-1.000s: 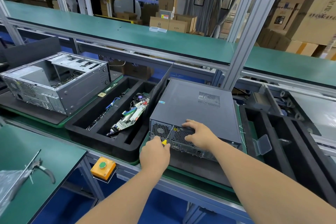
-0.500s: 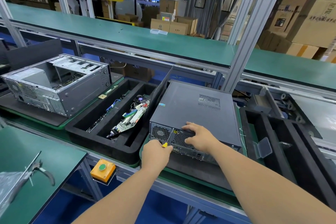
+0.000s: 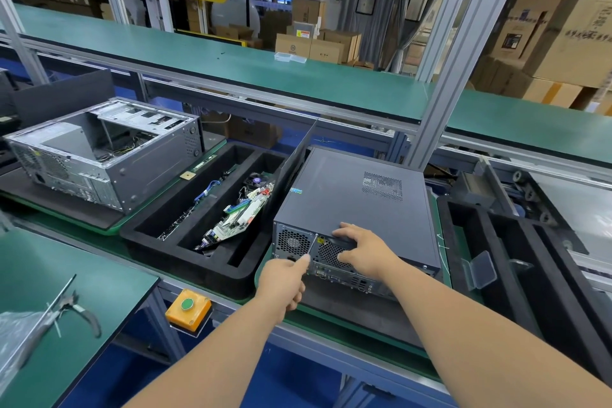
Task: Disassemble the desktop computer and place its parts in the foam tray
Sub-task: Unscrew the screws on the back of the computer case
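Two bare hands are working at the near end of a dark grey metal desktop computer case [image 3: 357, 199], which is lying flat on a green conveyor belt [image 3: 331, 315] with its long axis running away from the viewer and its rear panel of fan grilles and ports facing the viewer. The left hand [image 3: 281, 285] is curling its fingers around a thin silver screwdriver shaft [image 3: 311, 247], whose tip is touching the rear panel between the two round grilles. The right hand [image 3: 364, 250] is gripping the case's near top edge, fingers bent over the lid and thumb lying against the grille below.

Just left of the case, a dark panel [image 3: 291, 162] is standing on edge, separating it from a black foam tray [image 3: 185, 242] with long compartments; a green circuit board [image 3: 238, 219] is lying tilted in the right compartment. Another black foam tray [image 3: 490, 275] is sitting just right of the case, so both flanks are hemmed in; open room is lying only above the lid and toward the viewer.

Farther left, an opened silver computer chassis [image 3: 99, 156] is resting on the belt. An orange box with a green button [image 3: 188, 310] is hanging below the belt's near edge. Pliers [image 3: 79, 311] are lying on a green side table [image 3: 82, 291] at lower left. An aluminium post [image 3: 463, 53] is rising behind the case.
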